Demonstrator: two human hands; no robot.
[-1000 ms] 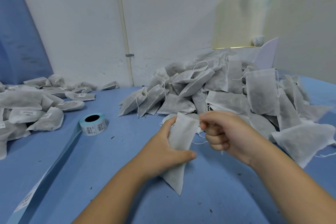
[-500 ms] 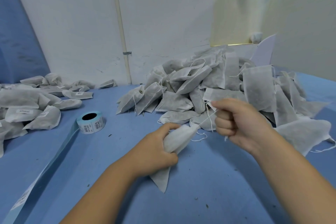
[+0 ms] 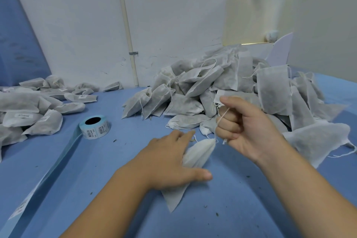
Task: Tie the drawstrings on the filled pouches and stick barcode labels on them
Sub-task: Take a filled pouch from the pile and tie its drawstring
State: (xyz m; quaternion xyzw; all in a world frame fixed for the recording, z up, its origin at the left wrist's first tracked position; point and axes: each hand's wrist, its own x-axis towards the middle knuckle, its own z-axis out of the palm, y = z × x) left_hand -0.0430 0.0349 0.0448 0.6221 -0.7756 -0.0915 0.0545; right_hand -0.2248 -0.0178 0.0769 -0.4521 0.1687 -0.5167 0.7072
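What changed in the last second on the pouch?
The right grip pulled the drawstring taut, away from the pouch, cinching its mouth shut. The left grip uncurled, lowered the pouch and now presses it on the table with straight fingers. The label roll and the heap of pouches stayed put.

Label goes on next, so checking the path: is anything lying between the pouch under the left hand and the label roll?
Nothing visible does. Between the pouch and the label roll lies only bare blue table. The left hand rests flat on the pouch.
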